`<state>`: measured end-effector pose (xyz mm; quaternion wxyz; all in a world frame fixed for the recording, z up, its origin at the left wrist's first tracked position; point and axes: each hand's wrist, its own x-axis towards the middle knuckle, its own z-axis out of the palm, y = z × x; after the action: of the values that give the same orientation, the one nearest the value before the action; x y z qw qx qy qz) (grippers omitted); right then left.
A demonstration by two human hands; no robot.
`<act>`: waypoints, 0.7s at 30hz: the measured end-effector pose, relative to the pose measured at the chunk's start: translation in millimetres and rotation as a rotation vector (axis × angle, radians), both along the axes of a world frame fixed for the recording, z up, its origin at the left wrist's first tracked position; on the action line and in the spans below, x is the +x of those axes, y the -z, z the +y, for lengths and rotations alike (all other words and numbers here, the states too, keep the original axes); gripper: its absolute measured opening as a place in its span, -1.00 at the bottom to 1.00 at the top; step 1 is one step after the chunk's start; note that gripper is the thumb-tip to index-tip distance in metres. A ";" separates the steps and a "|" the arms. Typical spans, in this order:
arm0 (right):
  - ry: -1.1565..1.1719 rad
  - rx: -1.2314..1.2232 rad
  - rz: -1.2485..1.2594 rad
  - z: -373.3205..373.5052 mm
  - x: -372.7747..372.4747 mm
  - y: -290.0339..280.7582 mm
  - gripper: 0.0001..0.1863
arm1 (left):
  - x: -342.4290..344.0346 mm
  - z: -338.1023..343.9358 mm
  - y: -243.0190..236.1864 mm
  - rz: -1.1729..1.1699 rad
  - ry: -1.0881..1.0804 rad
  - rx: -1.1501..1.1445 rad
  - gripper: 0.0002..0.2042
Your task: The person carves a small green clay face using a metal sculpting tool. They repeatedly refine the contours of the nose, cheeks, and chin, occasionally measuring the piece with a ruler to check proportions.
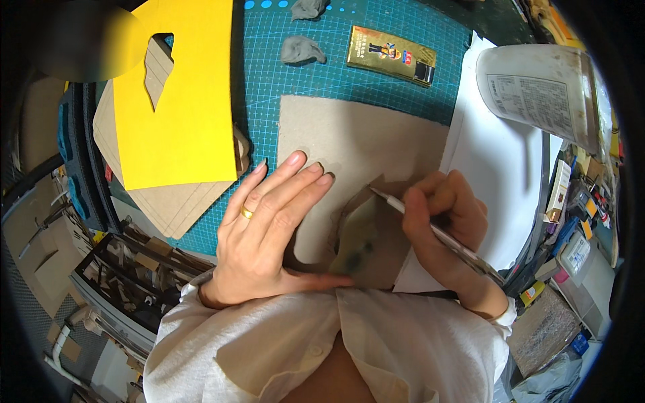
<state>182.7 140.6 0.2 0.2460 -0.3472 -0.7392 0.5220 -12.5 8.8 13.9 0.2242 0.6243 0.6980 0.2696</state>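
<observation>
My left hand (pixel 265 221) lies flat on a grey-brown cardboard sheet (pixel 363 127), fingers stretched out together, a gold ring on one. Its thumb reaches right, to the near end of a flat, irregular greenish piece (pixel 359 245) with dark spots, whose material I cannot make out. In my right hand (pixel 447 215) is a slim, light-coloured pen (pixel 450 242), held between thumb and fingers. The pen's dark tip meets the cardboard near the far end of the greenish piece. Shadow from my right hand falls over that part.
A green cutting mat (pixel 269 87) lies beneath. On it are grey putty-like lumps (pixel 302 51) and a gold box (pixel 392 55). A yellow sheet with a cutout (pixel 195 134) covers cardboard at left. At right, a translucent plastic tub (pixel 537 91) stands over white paper (pixel 494 215).
</observation>
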 end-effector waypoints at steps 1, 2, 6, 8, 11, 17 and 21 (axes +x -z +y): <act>0.004 0.004 0.000 -0.3 -0.2 0.1 -0.72 | -0.4 0.2 0.6 0.000 0.001 0.004 -0.09; 0.009 0.009 -0.001 -0.5 -0.4 0.1 -0.72 | -0.6 0.3 1.0 0.001 0.003 0.009 -0.10; 0.023 0.004 0.013 -0.5 -0.2 1.5 -0.72 | -0.2 -0.2 -0.6 -0.010 -0.002 0.003 -0.11; 0.012 0.025 0.013 -0.9 -0.2 1.5 -0.72 | -0.4 -0.6 -0.4 -0.018 -0.006 0.006 -0.11; 0.003 0.013 0.032 -0.5 -0.5 2.4 -0.72 | -1.2 -2.5 4.4 -0.010 0.018 0.031 0.06; -0.013 0.025 0.047 1.3 -0.2 2.8 -0.71 | -1.1 -2.4 4.6 -0.006 0.020 0.033 0.07; -0.015 0.019 0.058 0.9 -0.3 3.3 -0.70 | -1.1 -2.0 4.3 -0.007 0.023 0.035 0.07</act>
<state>182.4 141.5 -3.1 0.2665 -0.3240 -0.7392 0.5268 -13.6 6.8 9.6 0.2187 0.6352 0.6853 0.2812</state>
